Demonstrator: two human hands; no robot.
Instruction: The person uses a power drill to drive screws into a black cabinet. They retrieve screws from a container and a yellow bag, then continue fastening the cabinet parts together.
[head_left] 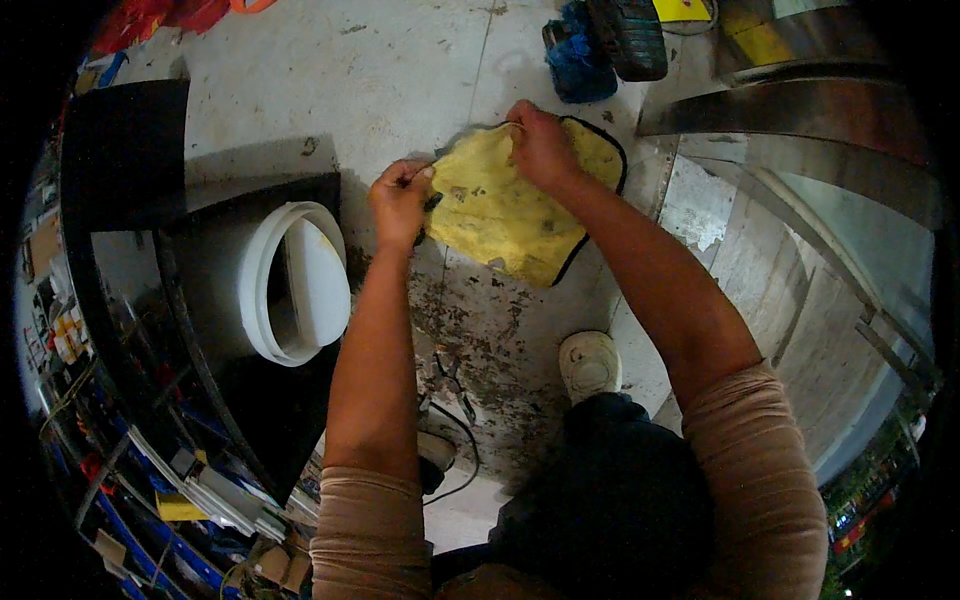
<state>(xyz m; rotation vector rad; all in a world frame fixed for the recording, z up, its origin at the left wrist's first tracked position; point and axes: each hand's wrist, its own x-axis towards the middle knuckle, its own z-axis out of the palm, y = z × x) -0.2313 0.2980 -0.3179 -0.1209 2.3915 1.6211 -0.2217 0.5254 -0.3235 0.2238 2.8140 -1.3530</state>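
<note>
A yellow cloth (487, 200) with dark edging and grey stains is stretched between my two hands above the floor. My left hand (400, 205) pinches its left corner, thumb and fingers pressed together. Farther right, my right hand (545, 150) grips the cloth's far edge with curled fingers. The right part of the cloth spreads out past my right wrist, and its lower edge hangs toward me.
A white round bucket (250, 285) sits on a black surface at the left. Dirt marks the pale floor (400, 60). Dark blue and black objects (600, 50) lie at the far side. A black cable (475, 450) runs near my shoe (590, 365). Metal panels (800, 130) stand right.
</note>
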